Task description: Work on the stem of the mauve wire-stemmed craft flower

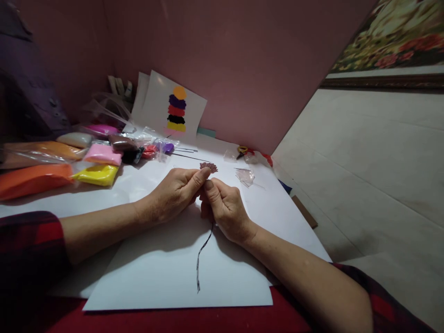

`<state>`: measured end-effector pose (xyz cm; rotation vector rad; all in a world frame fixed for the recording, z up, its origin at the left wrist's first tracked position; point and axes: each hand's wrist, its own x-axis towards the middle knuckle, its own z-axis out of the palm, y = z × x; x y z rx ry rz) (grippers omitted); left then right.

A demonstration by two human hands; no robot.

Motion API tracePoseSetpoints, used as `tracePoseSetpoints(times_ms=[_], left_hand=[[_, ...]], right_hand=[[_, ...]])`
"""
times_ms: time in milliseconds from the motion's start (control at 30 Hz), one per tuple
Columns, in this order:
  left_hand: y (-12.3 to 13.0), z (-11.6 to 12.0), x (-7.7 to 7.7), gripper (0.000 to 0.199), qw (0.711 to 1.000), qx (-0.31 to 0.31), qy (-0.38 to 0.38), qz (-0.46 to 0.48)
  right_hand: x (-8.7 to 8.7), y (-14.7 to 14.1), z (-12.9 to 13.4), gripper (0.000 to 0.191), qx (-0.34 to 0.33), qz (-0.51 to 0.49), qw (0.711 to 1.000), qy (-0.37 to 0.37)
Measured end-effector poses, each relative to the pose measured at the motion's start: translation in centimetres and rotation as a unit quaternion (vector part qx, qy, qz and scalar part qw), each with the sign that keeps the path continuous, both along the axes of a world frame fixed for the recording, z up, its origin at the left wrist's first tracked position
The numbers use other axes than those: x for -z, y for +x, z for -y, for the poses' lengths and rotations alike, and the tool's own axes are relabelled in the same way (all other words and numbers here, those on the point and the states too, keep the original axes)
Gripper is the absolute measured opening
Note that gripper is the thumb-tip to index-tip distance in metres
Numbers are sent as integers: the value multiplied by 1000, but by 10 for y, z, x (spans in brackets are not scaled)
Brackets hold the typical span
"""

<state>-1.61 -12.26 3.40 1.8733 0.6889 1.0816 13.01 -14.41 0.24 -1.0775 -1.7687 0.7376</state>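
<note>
My left hand (181, 187) is closed, its thumb pinching a small pinkish-brown piece with a frilled, petal-like edge (209, 167). Pressed against it, my right hand (225, 206) is also closed, thumb bent over the curled fingers. Out of the underside of the right hand hangs a dark, thin strand (199, 259), like several threads or fine wires together. How the strand meets the frilled piece is hidden by the fingers. Both hands are above a white paper sheet (173, 286).
Bags of coloured clay-like material, such as a yellow one (98, 175) and an orange one (34, 180), lie at left. A card with coloured shapes (147, 106) leans on the wall. Yellow-handled scissors (242, 150) and a clear plastic packet (245, 176) lie at right.
</note>
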Motion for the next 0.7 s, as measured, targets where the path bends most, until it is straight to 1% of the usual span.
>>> tracePoseSetpoints(times_ms=[100, 267, 433, 633, 700], left_hand=[[-1, -2, 2, 52, 1000, 0, -2, -2], [-2, -8, 5, 54, 1000, 4, 21, -16], [-1, -5, 4, 55, 1000, -9, 7, -16], [-3, -12, 6, 57, 999, 25, 23, -30], [-4, -13, 7, 57, 999, 26, 21, -32]], right_hand=[[0, 0, 0, 45, 1, 2, 1000, 0], [0, 0, 0, 44, 2, 3, 1000, 1], [-1, 0, 0, 43, 3, 5, 1000, 0], [-1, 0, 0, 44, 0, 5, 1000, -2], [-1, 0, -1, 44, -1, 5, 1000, -1]])
